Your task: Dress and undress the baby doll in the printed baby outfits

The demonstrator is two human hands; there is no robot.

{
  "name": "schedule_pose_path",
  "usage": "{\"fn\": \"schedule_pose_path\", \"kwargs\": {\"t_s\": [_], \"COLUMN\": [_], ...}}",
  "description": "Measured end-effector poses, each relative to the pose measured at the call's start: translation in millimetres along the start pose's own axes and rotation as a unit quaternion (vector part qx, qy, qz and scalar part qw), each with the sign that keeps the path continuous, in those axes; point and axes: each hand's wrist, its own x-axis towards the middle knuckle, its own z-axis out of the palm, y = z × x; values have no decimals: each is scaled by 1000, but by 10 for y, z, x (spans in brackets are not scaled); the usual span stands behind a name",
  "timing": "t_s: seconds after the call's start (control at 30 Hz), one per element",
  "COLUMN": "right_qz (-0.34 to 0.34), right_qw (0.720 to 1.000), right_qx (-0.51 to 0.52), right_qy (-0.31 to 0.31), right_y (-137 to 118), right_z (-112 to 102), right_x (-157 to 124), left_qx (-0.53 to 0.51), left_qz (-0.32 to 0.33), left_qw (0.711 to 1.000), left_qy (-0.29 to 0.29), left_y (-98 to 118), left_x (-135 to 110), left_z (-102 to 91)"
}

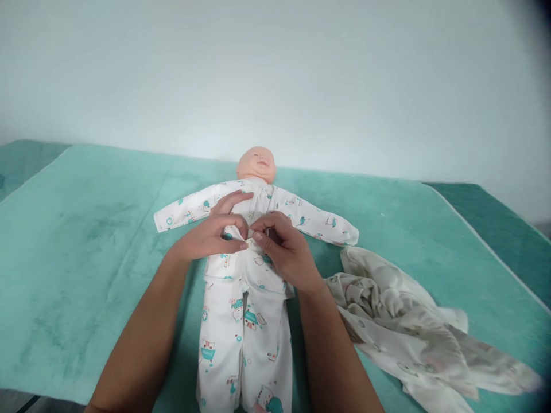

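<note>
A baby doll (pixel 257 164) lies on its back, dressed in a white printed top (pixel 301 209) and matching trousers (pixel 221 338). Both sleeves spread out to the sides. Over the doll's belly, my left hand (pixel 219 232) pinches the front edge of the top between thumb and forefinger, its other fingers resting on the chest. Close against it, my right hand (pixel 282 246) pinches the same front opening from the other side. The fingertips nearly meet at the middle of the top. Whatever small fastening lies between them is hidden.
A crumpled white printed garment (pixel 400 321) lies to the right of the doll. Beneath everything is a light green cloth (pixel 107 258) over a table, with darker green (pixel 486 235) showing at the far right. A pale wall (pixel 275 74) rises behind.
</note>
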Motion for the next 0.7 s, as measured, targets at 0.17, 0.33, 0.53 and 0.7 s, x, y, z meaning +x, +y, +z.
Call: {"fn": "schedule_pose_path", "kwargs": {"t_s": [0.17, 0.33, 0.53, 0.7], "right_qz": [-4, 18, 122, 145], "right_qw": [1000, 1000, 974, 943], "right_qx": [-14, 15, 155, 100], "right_qy": [-3, 2, 110, 283], "right_y": [-23, -9, 40, 150], "right_z": [-7, -17, 61, -2], "right_x": [12, -1, -52, 3], "left_qx": [-3, -11, -106, -97], "left_qz": [-3, -1, 15, -61], "left_qw": [1000, 999, 987, 942], "left_qy": [8, 39, 117, 315], "left_y": [-9, -44, -84, -169], "left_x": [7, 14, 36, 95], "left_z": [26, 60, 93, 168]}}
